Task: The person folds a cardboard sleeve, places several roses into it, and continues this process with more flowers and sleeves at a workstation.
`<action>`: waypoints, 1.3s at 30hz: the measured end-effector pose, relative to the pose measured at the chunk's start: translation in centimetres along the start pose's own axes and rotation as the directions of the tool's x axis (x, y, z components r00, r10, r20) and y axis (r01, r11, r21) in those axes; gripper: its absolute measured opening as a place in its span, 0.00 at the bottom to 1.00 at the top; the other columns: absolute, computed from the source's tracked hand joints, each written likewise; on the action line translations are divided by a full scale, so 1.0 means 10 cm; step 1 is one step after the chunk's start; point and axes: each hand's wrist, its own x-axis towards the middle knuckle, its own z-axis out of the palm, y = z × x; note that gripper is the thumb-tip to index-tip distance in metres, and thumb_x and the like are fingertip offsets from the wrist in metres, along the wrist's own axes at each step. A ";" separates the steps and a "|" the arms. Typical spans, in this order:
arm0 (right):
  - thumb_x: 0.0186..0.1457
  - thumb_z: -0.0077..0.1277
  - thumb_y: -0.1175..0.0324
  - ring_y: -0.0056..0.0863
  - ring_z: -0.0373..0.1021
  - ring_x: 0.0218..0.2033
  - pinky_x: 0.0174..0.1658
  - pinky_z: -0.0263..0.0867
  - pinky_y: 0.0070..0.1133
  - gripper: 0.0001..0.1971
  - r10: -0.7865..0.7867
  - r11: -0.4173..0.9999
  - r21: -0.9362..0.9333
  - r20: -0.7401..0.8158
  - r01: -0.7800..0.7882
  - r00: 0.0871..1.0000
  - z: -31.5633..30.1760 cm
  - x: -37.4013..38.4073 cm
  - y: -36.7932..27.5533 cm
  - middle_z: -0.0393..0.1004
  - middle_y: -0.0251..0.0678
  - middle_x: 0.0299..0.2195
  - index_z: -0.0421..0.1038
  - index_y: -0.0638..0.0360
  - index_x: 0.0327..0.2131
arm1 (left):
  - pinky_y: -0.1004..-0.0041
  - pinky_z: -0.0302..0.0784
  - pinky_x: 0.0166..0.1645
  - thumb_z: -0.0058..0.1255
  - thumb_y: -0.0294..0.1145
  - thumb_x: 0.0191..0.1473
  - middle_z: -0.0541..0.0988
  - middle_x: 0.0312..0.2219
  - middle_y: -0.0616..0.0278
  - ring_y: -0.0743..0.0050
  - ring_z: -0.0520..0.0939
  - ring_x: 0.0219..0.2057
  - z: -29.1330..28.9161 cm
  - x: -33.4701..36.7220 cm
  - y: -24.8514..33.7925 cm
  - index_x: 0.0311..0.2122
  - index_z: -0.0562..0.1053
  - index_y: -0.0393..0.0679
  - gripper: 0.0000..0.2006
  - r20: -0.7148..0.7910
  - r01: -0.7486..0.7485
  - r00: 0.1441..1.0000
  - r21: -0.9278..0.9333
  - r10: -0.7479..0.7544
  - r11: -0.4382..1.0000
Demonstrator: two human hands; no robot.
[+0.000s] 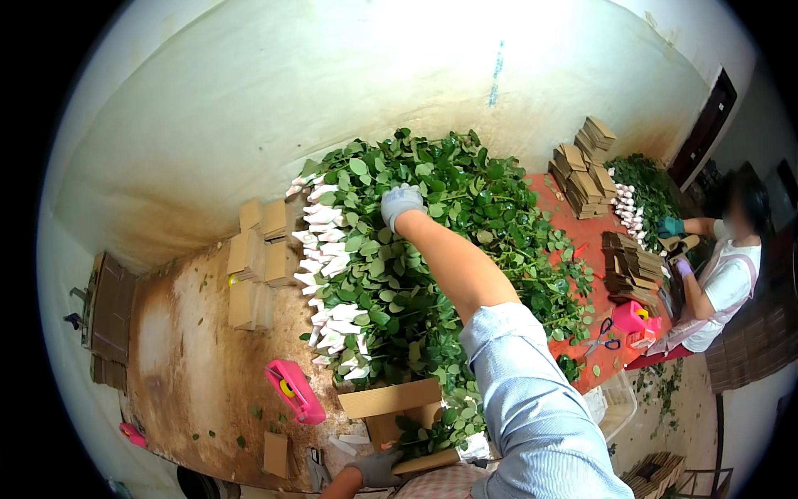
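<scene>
My right hand (pixel 403 206), in a grey glove, reaches far across a wide heap of leafy green stems (pixel 465 200). Its fingers curl down among the leaves, and what they hold is hidden. White-wrapped flower heads (pixel 322 237) line the heap's left side. Close to my body, my left hand (pixel 378 468), also grey-gloved, closes on the near edge of a folded-open cardboard wrap (pixel 389 399). Some leafy stems (pixel 445 428) lie inside that wrap. To its left sits a pink tape dispenser (pixel 295 392), with a stapler-like tool (pixel 317 470) near the table edge.
Folded cardboard pieces (pixel 266 249) stand in stacks on the brown table (pixel 170 349). On the red table (pixel 582 229) are more cardboard stacks (pixel 584 179), scissors (pixel 603 337) and another pink dispenser (pixel 633 316). A co-worker (pixel 723 274) handles cardboard at the right. A clear plastic bin (pixel 619 407) stands below.
</scene>
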 end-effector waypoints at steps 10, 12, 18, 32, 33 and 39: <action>0.59 0.48 0.61 0.34 0.68 0.49 0.47 0.60 0.36 0.15 -0.312 0.855 -0.469 -0.125 0.221 0.942 -0.50 -0.65 0.16 0.74 0.35 0.44 0.74 0.50 0.48 | 0.57 0.70 0.60 0.55 0.51 0.48 0.69 0.57 0.39 0.41 0.73 0.56 0.13 0.09 -0.15 0.59 0.66 0.42 0.35 -0.075 -0.091 0.993 0.038 0.094 0.995; 0.57 0.50 0.62 0.33 0.68 0.46 0.46 0.61 0.35 0.14 -0.241 0.899 -0.433 -0.366 0.065 0.899 -0.88 -0.70 0.32 0.73 0.36 0.41 0.72 0.51 0.46 | 0.58 0.70 0.60 0.55 0.50 0.47 0.69 0.57 0.38 0.41 0.73 0.57 0.11 0.08 -0.11 0.58 0.67 0.42 0.34 -0.067 -0.069 0.995 0.056 0.072 0.996; 0.54 0.50 0.66 0.35 0.71 0.41 0.42 0.66 0.31 0.09 -0.371 0.901 -0.413 -0.577 0.132 0.728 -1.87 -1.60 0.39 0.74 0.37 0.38 0.72 0.52 0.40 | 0.59 0.66 0.64 0.52 0.46 0.50 0.65 0.61 0.37 0.41 0.69 0.61 -0.02 0.02 0.00 0.60 0.64 0.34 0.36 -0.052 -0.051 0.997 0.053 0.054 0.997; 0.48 0.53 0.74 0.45 0.70 0.46 0.49 0.67 0.35 0.14 -0.146 0.933 0.097 -0.777 0.346 0.612 -1.14 -1.74 0.75 0.75 0.42 0.44 0.77 0.52 0.41 | 0.64 0.59 0.69 0.52 0.51 0.49 0.57 0.67 0.42 0.48 0.63 0.66 0.13 0.00 -0.10 0.67 0.58 0.39 0.42 -0.028 0.020 0.999 -0.022 -0.021 1.000; 0.48 0.53 0.73 0.44 0.70 0.45 0.48 0.67 0.36 0.13 -0.150 0.944 0.063 -0.793 0.324 0.591 -1.26 -1.71 0.76 0.76 0.41 0.42 0.77 0.51 0.40 | 0.64 0.59 0.68 0.52 0.51 0.49 0.58 0.67 0.42 0.48 0.64 0.66 0.11 0.00 -0.08 0.67 0.58 0.39 0.42 -0.009 0.028 1.000 -0.027 -0.028 0.999; 0.52 0.52 0.74 0.45 0.73 0.43 0.49 0.68 0.36 0.14 -0.147 0.931 0.154 -0.670 0.330 0.728 -1.51 -1.66 0.84 0.78 0.44 0.40 0.77 0.53 0.43 | 0.63 0.61 0.68 0.52 0.51 0.49 0.59 0.67 0.44 0.48 0.65 0.65 0.06 -0.06 -0.02 0.68 0.57 0.40 0.43 0.003 0.048 0.999 -0.029 -0.048 0.998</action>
